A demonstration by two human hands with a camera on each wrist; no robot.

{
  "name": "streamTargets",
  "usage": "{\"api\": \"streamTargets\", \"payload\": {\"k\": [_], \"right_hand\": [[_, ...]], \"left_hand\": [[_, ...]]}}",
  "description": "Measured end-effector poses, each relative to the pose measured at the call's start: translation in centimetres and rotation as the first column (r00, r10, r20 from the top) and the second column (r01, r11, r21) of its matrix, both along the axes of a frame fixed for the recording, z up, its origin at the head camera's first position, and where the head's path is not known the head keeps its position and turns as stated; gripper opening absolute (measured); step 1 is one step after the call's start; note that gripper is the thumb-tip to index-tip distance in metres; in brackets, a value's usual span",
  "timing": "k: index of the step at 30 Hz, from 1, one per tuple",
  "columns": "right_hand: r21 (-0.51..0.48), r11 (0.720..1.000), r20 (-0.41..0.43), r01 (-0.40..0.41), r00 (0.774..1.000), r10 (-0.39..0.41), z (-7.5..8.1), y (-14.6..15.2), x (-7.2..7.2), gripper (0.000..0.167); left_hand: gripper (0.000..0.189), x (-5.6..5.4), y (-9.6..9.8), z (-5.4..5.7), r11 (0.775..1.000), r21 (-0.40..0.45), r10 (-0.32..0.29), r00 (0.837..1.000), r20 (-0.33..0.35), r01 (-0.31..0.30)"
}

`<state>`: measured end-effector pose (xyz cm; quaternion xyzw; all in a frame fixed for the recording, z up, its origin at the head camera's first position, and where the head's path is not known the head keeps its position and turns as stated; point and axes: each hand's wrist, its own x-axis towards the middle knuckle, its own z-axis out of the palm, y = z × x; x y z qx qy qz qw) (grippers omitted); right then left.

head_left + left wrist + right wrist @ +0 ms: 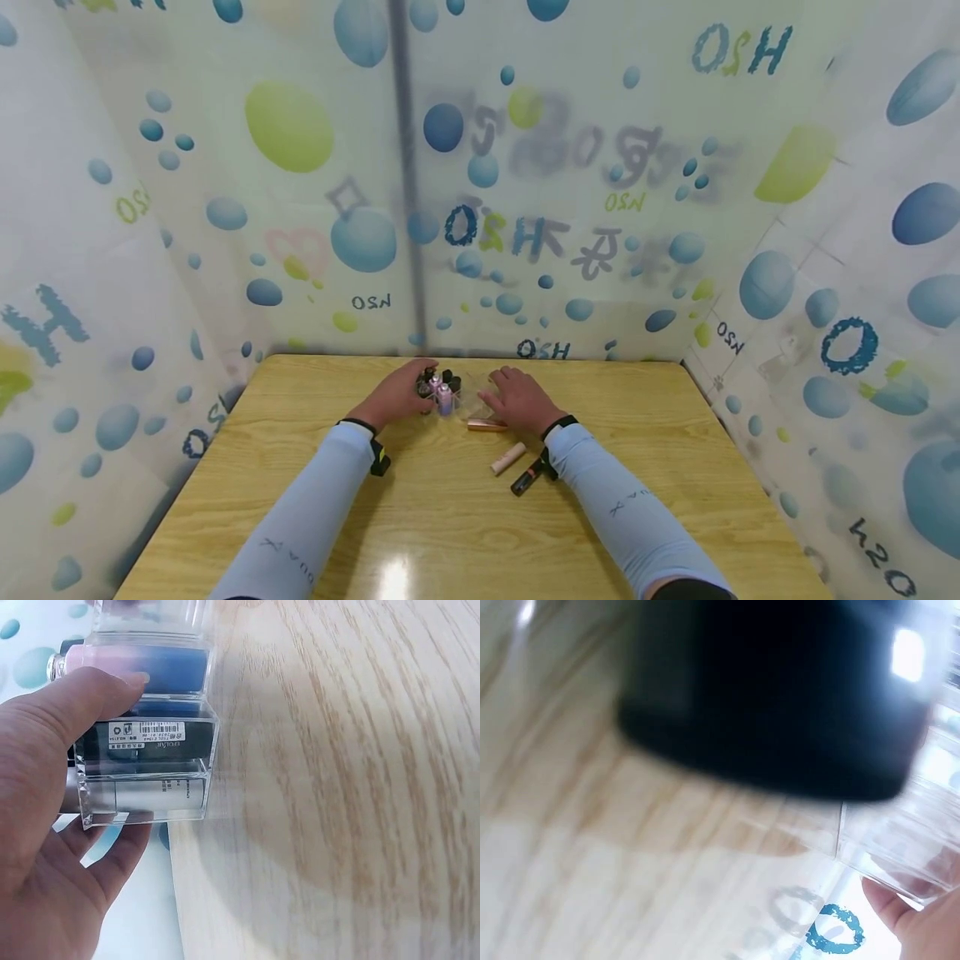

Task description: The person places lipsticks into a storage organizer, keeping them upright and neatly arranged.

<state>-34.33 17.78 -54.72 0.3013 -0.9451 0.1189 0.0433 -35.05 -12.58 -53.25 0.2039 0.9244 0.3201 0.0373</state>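
A clear plastic organizer [471,402] stands near the table's back edge. Several cosmetic tubes fill its left part, among them a pink-and-blue lip gloss tube [176,669] and a dark tube [193,744] with a barcode label. My left hand [396,393] grips the left end, thumb over the near side and fingers round the far side. At the right end, my right hand [525,404] holds the organizer's clear wall. Just in front lie a rose-gold tube [486,425], a light pink tube [508,458] and a black lipstick tube [527,478], close by my right wrist.
The wooden table [450,517] meets a bubble-patterned curtain [480,275] at its back edge and both sides. A large, blurred dark tube [780,697] blocks much of the right wrist view.
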Motion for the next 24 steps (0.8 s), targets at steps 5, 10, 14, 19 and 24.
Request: {"api": "streamTargets", "payload": {"k": [5, 10, 14, 19, 24], "right_hand": [[0.006, 1.000, 0.026, 0.010, 1.000, -0.010, 0.2, -0.1, 0.0, 0.063], [-0.008, 1.000, 0.081, 0.025, 0.996, -0.025, 0.6, -0.2, 0.1, 0.064], [-0.052, 0.998, 0.130, 0.044, 0.991, -0.037, 1.1, 0.0, 0.3, 0.068], [-0.151, 0.986, 0.123, 0.074, 0.991, -0.056, 2.1, 1.1, 1.0, 0.066], [-0.245, 0.967, 0.088, 0.072, 0.995, -0.052, 3.4, 3.1, 2.3, 0.055]], "left_hand": [[0.083, 0.0, -0.1, -0.2, 1.000, -0.001, 0.006, 1.000, 0.013, -0.006], [0.083, -0.1, -0.2, -0.2, 1.000, -0.007, -0.006, 1.000, 0.000, 0.006], [0.084, 0.0, -0.1, 0.0, 1.000, -0.012, -0.006, 1.000, 0.003, 0.006], [0.085, 0.0, 0.0, 0.0, 1.000, -0.003, -0.007, 1.000, 0.006, 0.007], [0.086, -0.2, -0.2, -0.5, 1.000, 0.000, -0.022, 1.000, -0.011, 0.022]]}}
